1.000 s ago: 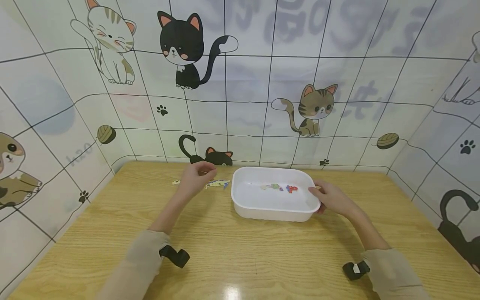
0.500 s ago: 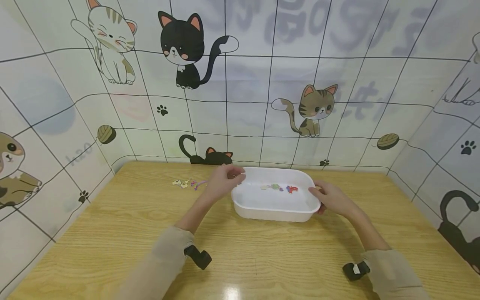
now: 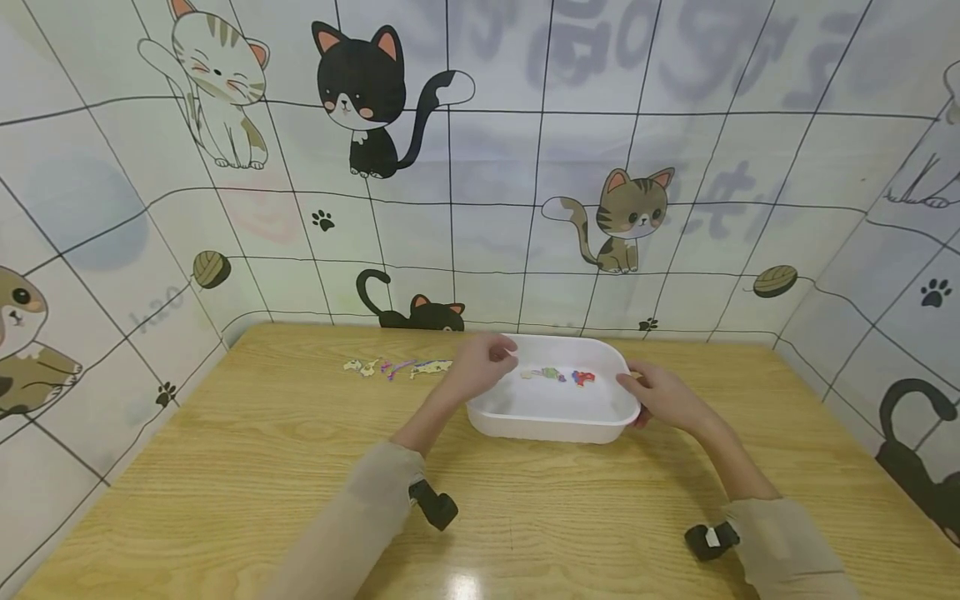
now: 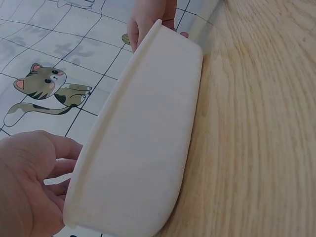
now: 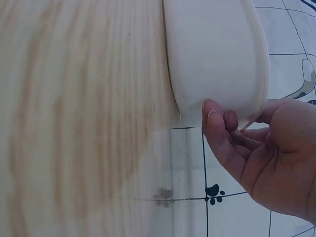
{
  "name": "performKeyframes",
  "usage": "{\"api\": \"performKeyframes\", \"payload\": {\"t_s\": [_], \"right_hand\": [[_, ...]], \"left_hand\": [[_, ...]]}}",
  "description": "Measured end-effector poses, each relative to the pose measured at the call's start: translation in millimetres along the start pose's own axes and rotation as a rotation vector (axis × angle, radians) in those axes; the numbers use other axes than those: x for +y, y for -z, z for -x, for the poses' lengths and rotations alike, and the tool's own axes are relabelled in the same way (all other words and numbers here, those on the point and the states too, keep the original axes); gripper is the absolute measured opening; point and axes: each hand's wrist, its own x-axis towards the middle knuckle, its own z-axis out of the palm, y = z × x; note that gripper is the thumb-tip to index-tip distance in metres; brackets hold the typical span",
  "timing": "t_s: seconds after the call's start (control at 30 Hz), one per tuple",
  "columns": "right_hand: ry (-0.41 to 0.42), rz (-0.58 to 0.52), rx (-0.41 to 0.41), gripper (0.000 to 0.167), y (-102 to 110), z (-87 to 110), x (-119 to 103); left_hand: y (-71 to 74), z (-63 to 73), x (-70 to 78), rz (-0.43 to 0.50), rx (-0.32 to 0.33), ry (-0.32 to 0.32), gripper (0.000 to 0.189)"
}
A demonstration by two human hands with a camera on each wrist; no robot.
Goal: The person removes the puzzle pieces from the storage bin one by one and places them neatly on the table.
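A shallow white plastic tray (image 3: 555, 429) stands on the table with a few small flat colourful pieces inside. Among them are a red one (image 3: 583, 378) and a greenish one (image 3: 553, 374). My left hand (image 3: 483, 367) hovers over the tray's left end, thumb and forefinger apart, and nothing shows between them. In the left wrist view its fingertips are hidden behind the tray's rim. My right hand (image 5: 276, 158) grips the tray's right end, thumb over the rim and fingers against the outer wall.
Left of the tray lies a row of flat pieces on the wooden table (image 3: 300, 450): cream ones (image 3: 363, 367), a pink and purple one (image 3: 396, 368), and a yellow and blue one (image 3: 431, 367) partly behind my left hand. A cat-patterned backdrop (image 3: 495, 242) rises behind the table.
My left hand has moved right, from above the row of flat pieces to over the tray's left end. My right hand keeps its grip, and the tray stays in place.
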Motion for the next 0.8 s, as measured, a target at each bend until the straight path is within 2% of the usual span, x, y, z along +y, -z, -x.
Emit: {"api": "performKeyframes", "payload": {"t_s": [0.13, 0.4, 0.6, 0.8], "right_hand": [[0.001, 0.013, 0.005, 0.045, 0.0, 0.7, -0.8], [0.003, 0.015, 0.005, 0.047, -0.5, 0.9, -1.5], [0.003, 0.018, 0.004, 0.047, -1.1, 0.9, -1.3], [0.002, 0.006, -0.003, 0.046, 0.1, 0.3, 0.0]], "left_hand": [[-3.8, -5.6, 3.1, -0.051, -0.032, 0.061, 0.025], [-8.5, -16.7, 8.2, -0.088, -0.095, 0.121, 0.024], [-17.4, -28.1, 3.6, -0.137, -0.164, 0.147, 0.027], [-25.9, -37.0, -5.0, -0.126, -0.206, 0.21, 0.03]]}}
